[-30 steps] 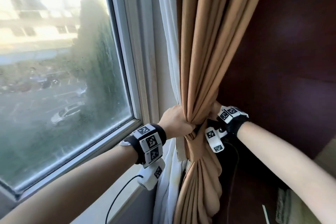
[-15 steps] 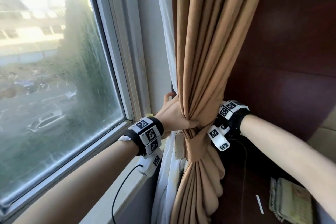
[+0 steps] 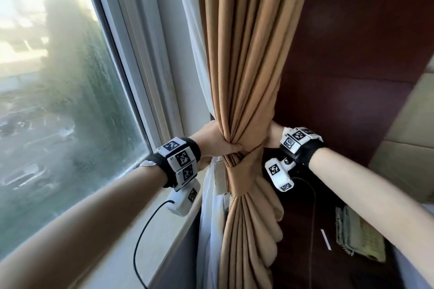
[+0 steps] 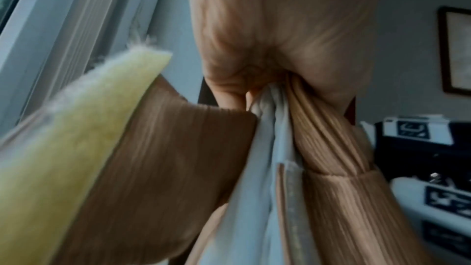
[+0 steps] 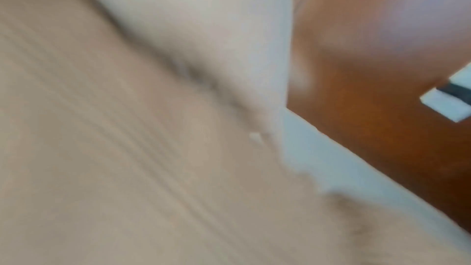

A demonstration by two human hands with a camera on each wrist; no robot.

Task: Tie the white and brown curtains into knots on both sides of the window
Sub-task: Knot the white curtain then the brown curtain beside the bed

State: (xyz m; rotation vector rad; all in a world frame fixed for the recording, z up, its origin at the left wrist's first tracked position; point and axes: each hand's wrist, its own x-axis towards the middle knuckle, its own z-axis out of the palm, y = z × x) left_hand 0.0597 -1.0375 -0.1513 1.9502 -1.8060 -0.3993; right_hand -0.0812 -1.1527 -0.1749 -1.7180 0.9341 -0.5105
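Observation:
The brown curtain [image 3: 244, 65] hangs in pleats, bunched at waist height, with the white curtain [image 3: 187, 30] behind it on the window side. My left hand [image 3: 219, 142] grips the bunch from the left, and the left wrist view shows brown curtain [image 4: 318, 128] and white curtain [image 4: 267, 144] squeezed together in it. A brown tieback band [image 3: 237, 177] circles the bunch just below. Its loose end with a pale fuzzy strip [image 4: 89, 118] sticks out by my left wrist. My right hand [image 3: 273, 136] lies against the bunch's right side, its fingers hidden behind the cloth.
The window [image 3: 70, 112] and its white sill [image 3: 145, 248] lie to the left. A dark wood panel [image 3: 352, 54] stands right of the curtains. Low on the right, a woven mat [image 3: 359, 234] and a white slip [image 3: 325, 239] lie on a dark surface.
Half a second ago my left hand's fingers reached spread behind the curtain; now they are closed round the bunch again. My right hand has stayed at the bunch's right side.

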